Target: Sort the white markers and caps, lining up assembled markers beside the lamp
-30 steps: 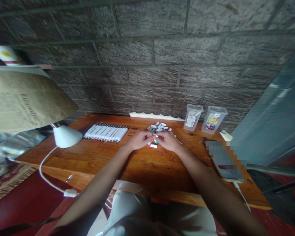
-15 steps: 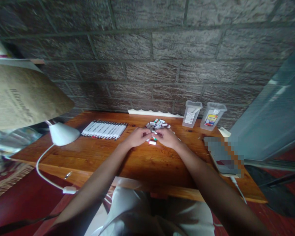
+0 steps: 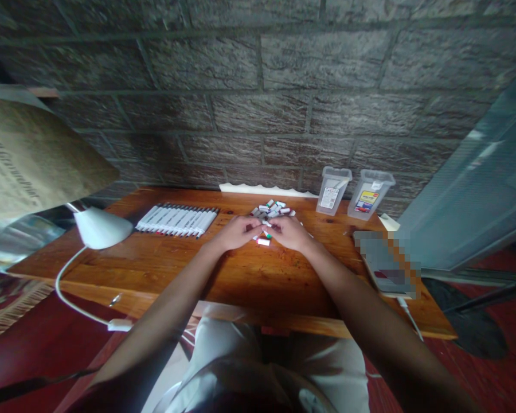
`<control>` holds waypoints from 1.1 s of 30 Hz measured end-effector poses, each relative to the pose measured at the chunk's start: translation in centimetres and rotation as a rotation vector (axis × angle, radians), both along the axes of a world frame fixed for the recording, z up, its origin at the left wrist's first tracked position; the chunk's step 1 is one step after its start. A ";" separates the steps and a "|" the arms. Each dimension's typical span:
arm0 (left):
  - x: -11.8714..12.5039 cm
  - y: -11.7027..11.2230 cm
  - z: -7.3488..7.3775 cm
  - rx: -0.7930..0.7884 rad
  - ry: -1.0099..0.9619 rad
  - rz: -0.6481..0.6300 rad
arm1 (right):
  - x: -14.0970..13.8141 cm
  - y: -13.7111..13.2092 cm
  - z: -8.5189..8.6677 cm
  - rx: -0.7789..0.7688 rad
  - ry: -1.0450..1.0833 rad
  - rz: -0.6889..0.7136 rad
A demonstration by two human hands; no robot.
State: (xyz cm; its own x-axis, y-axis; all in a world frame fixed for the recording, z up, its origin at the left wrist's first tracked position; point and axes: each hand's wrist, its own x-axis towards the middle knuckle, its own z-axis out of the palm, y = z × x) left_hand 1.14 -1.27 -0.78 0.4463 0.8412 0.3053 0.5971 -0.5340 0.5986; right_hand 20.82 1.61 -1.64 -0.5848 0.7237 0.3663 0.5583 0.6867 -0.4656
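Note:
My left hand (image 3: 236,232) and my right hand (image 3: 290,232) meet over the middle of the wooden desk (image 3: 266,281). Both have their fingers curled, the tips close together round a small white marker cap (image 3: 266,224), largely covered by the fingers. Just behind them lies a loose pile of white marker caps (image 3: 276,207) with coloured ends, some green. One white cap with a pinkish end (image 3: 264,242) rests on the desk in front of the fingertips. To the left, several white markers (image 3: 176,221) with dark ends lie side by side in a row.
A lamp with a white base (image 3: 103,228) and paper-like shade (image 3: 38,155) stands at the left. Two clear plastic containers (image 3: 333,192) are at the back right, near a blurred-out device (image 3: 387,264) with a cable. A white wavy-edged strip (image 3: 266,190) lies along the brick wall.
The whole view has shifted slightly, so the desk appears a little higher and further left. The hands stay together by the pile, and a white cap now shows between their fingertips.

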 end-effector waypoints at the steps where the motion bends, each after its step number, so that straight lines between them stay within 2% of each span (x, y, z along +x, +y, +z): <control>1: 0.0 0.0 0.0 0.004 0.005 0.000 | 0.0 0.0 0.0 0.004 0.001 0.003; 33: 0.0 -0.4 0.2 -0.001 0.034 0.001 | -0.1 0.1 -0.1 0.007 -0.022 0.007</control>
State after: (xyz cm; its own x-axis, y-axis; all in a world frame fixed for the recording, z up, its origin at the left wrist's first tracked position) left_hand 1.14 -1.68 -0.54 0.4552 0.8422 0.2891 0.6175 -0.5325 0.5789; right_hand 20.77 1.72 -1.71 -0.5977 0.7172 0.3584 0.5635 0.6937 -0.4486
